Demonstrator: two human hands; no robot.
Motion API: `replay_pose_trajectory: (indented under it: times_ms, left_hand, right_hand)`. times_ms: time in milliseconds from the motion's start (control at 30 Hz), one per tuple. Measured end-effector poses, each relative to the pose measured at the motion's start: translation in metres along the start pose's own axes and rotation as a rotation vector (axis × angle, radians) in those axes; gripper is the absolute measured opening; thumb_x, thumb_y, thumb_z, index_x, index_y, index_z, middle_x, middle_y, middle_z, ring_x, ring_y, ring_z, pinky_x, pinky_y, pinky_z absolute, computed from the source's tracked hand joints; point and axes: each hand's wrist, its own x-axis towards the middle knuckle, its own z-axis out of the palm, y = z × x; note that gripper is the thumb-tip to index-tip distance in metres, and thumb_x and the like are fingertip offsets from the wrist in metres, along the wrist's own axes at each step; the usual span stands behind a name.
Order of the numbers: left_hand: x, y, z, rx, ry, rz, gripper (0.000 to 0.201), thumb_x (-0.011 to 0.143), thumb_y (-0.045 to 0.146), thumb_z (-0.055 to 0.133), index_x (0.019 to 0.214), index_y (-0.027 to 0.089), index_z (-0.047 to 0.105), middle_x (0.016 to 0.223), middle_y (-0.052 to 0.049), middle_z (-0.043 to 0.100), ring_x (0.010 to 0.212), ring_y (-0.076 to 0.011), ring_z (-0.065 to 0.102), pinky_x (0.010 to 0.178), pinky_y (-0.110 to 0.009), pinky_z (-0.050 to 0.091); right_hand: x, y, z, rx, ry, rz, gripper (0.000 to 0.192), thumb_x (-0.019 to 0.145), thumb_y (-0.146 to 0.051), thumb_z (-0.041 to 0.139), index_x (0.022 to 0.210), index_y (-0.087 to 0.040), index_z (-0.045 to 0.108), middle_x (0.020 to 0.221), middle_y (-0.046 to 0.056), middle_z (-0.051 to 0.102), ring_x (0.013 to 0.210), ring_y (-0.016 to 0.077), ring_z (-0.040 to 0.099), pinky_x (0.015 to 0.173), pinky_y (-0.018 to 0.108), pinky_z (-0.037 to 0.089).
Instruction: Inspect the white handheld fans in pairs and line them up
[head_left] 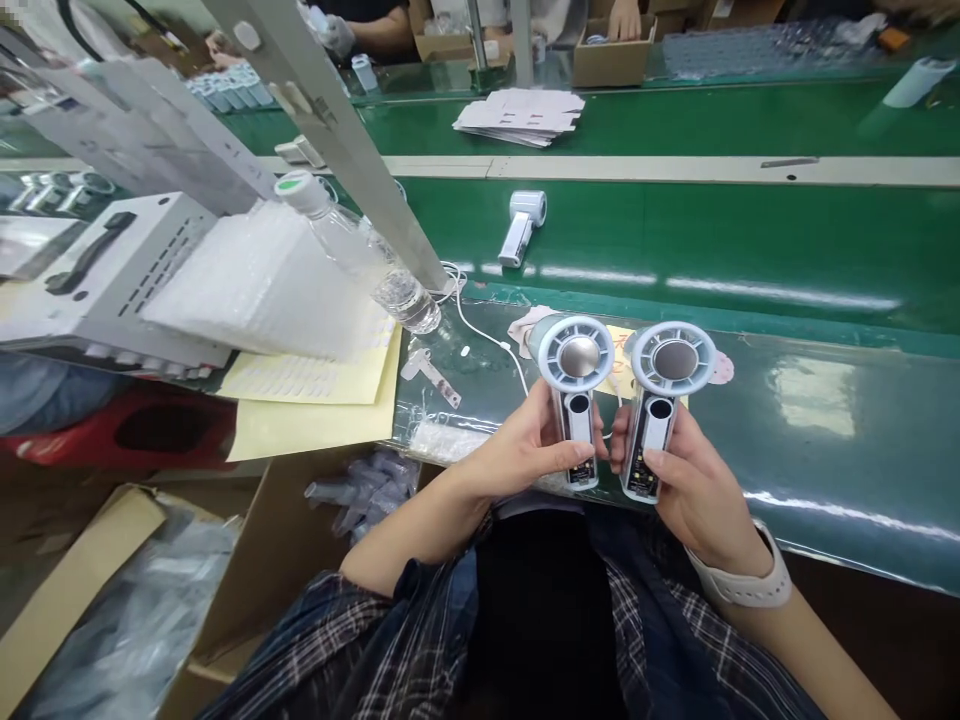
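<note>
Left hand: left hand [529, 445] closed around the handle of the left fan [576, 395], thumb laid across the front of the handle near its lower end; fan upright, round head at 12 o'clock from the hand.
Right hand: right hand [690, 480] closed around the handle of the right fan [660, 405], thumb on the front of the handle; a pale watch band [746, 580] sits on that wrist.
Fan pair: the two fans stand side by side, heads just beside each other, metal discs at the centres facing up; both are held over the near edge of the green table [825, 400].
Third fan: a white fan [523, 227] lies flat on the green belt [712, 240], at 12 o'clock from the hands, well apart from them.
Cable: a white cable [480, 325] runs across the table at 11 o'clock from the left hand.
Bottle: a clear plastic bottle [360, 255] leans tilted at 10 o'clock, cap toward upper left, resting against white foam sheets [270, 290].
Yellow sheets: yellow paper [315, 400] lies under the foam sheets, at 9 o'clock from the left hand.
Far side: a stack of flat white cards [521, 115] lies on the far belt at 12 o'clock; another person's hand [624, 20] rests at a cardboard box [611, 60] beyond it.
Lower left: an open carton [255, 570] holding wrapped grey pieces [367, 490], at 8 o'clock.
</note>
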Motion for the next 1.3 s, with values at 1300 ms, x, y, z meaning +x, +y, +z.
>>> replay_pose_trajectory:
  times_ms: [1300]
  left_hand:
    - [-0.004, -0.004, -0.029, -0.001, 0.230, 0.094, 0.053, 0.086, 0.055, 0.080, 0.109, 0.021, 0.046, 0.099, -0.002, 0.064, 0.077, -0.0165, 0.065, 0.078, -0.038, 0.056]
  right_hand:
    - [0.026, 0.010, 0.014, 0.020, 0.050, 0.104, 0.034, 0.089, -0.047, 0.072, 0.118, -0.028, 0.069, 0.093, 0.004, 0.066, 0.069, 0.0179, 0.060, 0.057, 0.030, 0.054]
